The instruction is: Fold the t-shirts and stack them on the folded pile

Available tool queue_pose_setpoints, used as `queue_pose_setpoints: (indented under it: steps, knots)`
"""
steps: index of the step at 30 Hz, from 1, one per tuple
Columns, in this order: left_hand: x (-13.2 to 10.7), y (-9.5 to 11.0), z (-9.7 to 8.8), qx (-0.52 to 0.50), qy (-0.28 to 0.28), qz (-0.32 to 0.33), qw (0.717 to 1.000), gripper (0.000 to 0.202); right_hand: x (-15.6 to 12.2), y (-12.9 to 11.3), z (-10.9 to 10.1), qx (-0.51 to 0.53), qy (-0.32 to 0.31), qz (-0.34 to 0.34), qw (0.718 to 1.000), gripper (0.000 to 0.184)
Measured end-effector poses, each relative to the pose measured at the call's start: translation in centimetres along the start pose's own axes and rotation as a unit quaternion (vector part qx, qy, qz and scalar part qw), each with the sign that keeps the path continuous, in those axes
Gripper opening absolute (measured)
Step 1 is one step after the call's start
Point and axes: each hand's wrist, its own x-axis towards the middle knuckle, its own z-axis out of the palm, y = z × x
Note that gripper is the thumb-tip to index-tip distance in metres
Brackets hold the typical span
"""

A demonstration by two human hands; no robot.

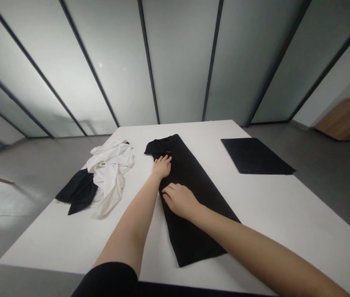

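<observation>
A black T-shirt (193, 181), folded lengthwise into a long strip, lies in front of me with a short sleeve turned to the left at its far end. My left hand (162, 166) rests on it just below that sleeve, palm down and fingers spread. Nearer to me, my right hand (179, 200) lies on the shirt at its left edge. Its fingers are slightly bent and a gap shows between thumb and forefinger; I see no cloth pinched there. A small reddish mark shows on the shirt just beyond my left fingertips.
The white table (140, 243) carries a crumpled pile of white cloth (109, 161) at left, with black cloth (80, 192) beside it. A flat black rectangular piece (255, 156) lies at the right edge. Frosted glass panels (181, 62) stand behind the table.
</observation>
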Motion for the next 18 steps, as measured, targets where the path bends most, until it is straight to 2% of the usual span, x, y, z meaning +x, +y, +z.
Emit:
queue_pose_setpoints:
  steps: [2,5,7,13,18]
  knots:
    - [0.0,0.0,-0.1,0.001,0.001,0.001,1.0,0.058,0.7,0.6,1.4,-0.004,0.022,-0.035,0.999,0.045]
    - [-0.1,0.1,-0.3,0.003,0.002,-0.001,1.0,0.058,0.0,1.7,3.5,-0.009,-0.026,-0.103,0.994,0.07]
    - [-0.2,0.4,-0.4,0.005,0.001,-0.005,1.0,0.058,-1.3,2.2,4.0,-0.004,-0.056,-0.132,0.99,0.078]
    - [-0.2,1.0,-0.5,0.016,-0.006,-0.02,1.0,0.065,-5.4,2.2,3.1,0.028,-0.111,-0.19,0.975,0.09]
    - [0.0,1.1,-0.3,0.018,-0.016,-0.028,0.999,0.069,-7.6,2.2,2.4,0.064,-0.135,-0.223,0.963,0.082]
